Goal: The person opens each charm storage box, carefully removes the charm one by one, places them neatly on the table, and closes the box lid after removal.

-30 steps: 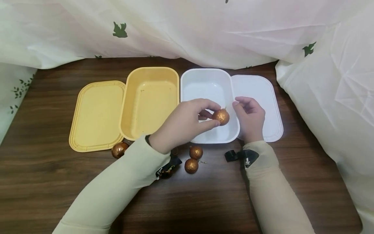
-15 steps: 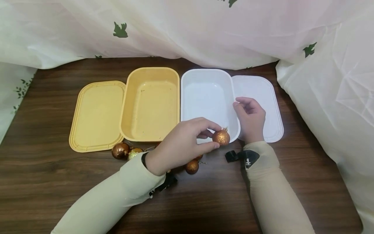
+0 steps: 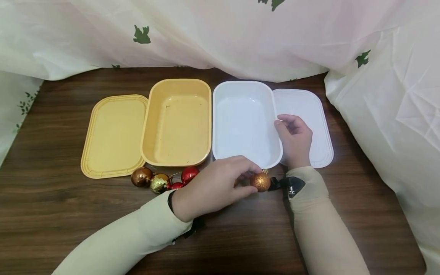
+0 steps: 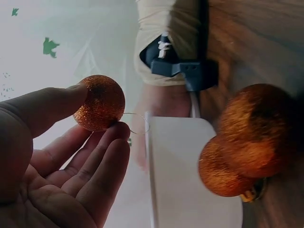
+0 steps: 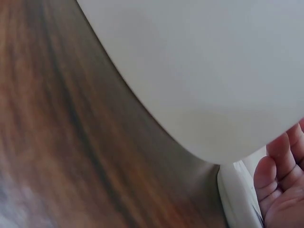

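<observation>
My left hand (image 3: 216, 187) pinches a glittery orange bauble (image 3: 260, 182) between thumb and fingertips, just in front of the white box (image 3: 278, 154). A thin loop of thread trails from that bauble (image 4: 99, 102) in the left wrist view. Two more glittery orange baubles, a larger-looking one (image 4: 259, 123) and one beside it (image 4: 218, 171), lie on the table there; in the head view my left hand hides them. My right hand (image 3: 296, 139) rests with loosely bent fingers at the white box's right rim, over the white lid (image 3: 321, 137). Nothing shows in its grasp.
A yellow box (image 3: 146, 126) stands left of the white one, with a yellow lid (image 3: 115, 135) beside it. Before it lie a shiny copper bauble (image 3: 141, 177), a gold bauble (image 3: 160, 183) and red baubles (image 3: 190, 175). White cloth (image 3: 220, 38) hangs around the dark wooden table (image 3: 240, 244).
My left hand has moved the orange bauble from over the white box toward me, past its front rim. More baubles at the left have come into sight. My right hand stays put.
</observation>
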{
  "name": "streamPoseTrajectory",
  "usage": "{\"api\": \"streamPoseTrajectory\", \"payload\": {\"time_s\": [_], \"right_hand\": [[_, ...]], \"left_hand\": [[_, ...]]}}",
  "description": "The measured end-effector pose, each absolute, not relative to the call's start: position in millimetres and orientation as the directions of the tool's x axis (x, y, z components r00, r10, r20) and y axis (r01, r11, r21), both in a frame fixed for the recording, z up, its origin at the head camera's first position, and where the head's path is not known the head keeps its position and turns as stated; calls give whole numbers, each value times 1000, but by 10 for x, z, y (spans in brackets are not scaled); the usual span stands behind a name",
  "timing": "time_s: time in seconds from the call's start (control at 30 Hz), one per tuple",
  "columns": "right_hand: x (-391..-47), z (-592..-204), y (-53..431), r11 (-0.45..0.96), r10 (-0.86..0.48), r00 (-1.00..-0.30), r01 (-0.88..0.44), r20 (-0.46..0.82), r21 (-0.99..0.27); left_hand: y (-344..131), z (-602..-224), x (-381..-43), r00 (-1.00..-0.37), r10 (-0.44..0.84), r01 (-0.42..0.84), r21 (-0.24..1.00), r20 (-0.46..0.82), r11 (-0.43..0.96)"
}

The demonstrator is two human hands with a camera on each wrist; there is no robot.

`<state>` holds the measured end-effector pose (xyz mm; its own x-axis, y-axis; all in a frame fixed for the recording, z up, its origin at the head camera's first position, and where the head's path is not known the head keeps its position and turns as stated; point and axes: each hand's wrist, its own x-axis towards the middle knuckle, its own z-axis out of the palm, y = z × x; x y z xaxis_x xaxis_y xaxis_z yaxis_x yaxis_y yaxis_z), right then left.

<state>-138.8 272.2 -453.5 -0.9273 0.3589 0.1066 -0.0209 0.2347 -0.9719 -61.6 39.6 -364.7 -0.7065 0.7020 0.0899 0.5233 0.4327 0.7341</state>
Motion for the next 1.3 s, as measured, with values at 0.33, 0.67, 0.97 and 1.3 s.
{"api": "streamPoseTrajectory", "payload": {"time_s": [0.33, 0.67, 0.97, 1.3], "right_hand": [[-1395, -4525, 2720, 231, 365, -927, 5, 82, -973], [-1396, -4519, 2716, 227, 367, -926, 3, 83, -974], [-1400, -4523, 2708, 243, 363, -928, 13, 78, -970], [-1405, -4541, 2716, 245, 363, -928, 6, 86, -970]], "left_hand": [[389, -3734, -565, -682, 731, 547, 669, 7, 504], [388, -3812, -552, -648, 761, 565, 651, -30, 507], [424, -3876, -551, -649, 759, 579, 609, -58, 542], [453, -3934, -570, -651, 752, 587, 560, -103, 585]]}}
